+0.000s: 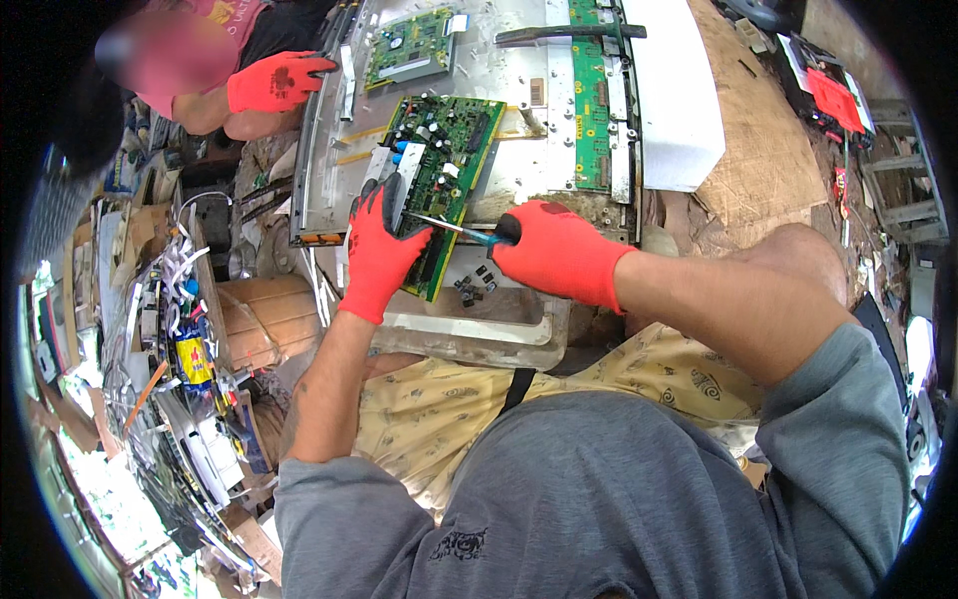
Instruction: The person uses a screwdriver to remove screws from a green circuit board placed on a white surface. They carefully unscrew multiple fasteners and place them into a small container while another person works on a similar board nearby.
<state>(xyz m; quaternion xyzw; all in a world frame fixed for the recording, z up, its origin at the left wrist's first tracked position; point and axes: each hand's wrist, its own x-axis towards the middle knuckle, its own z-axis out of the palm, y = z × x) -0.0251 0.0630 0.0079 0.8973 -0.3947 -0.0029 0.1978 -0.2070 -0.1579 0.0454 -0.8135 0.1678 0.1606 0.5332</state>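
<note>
- the circuit board is a green slab, its face rough with soldered parts; it lies aslant over the near edge of the panel, its lower end jutting past that edge.
- the panel is flat, pale metal, scuffed and dirty toward its near edge, with a dark rim.
- a smooth silvery metal plate stands along the circuit board's left side.
- the screwdriver has a thin, straight metal shaft and a blue handle.
- one second board, green and smaller, sits near the panel's far left corner; narrow green strips run along its right edge.
- one dark bar lies across the far right corner; one smooth white block flanks the right edge.
- one pale, grimy tray sits below the near edge, holding small dark pieces too bunched to count.
- three red gloves show: two on the person's hands, one on a co-worker's hand by the panel's left edge.
- left hand: back up, thumb apart from the fingers, over the circuit board's left side; i cannot tell whether it pinches.
- right hand: fingers wrapped round the screwdriver's handle, shaft pointing left across the circuit board toward the left thumb.
</note>
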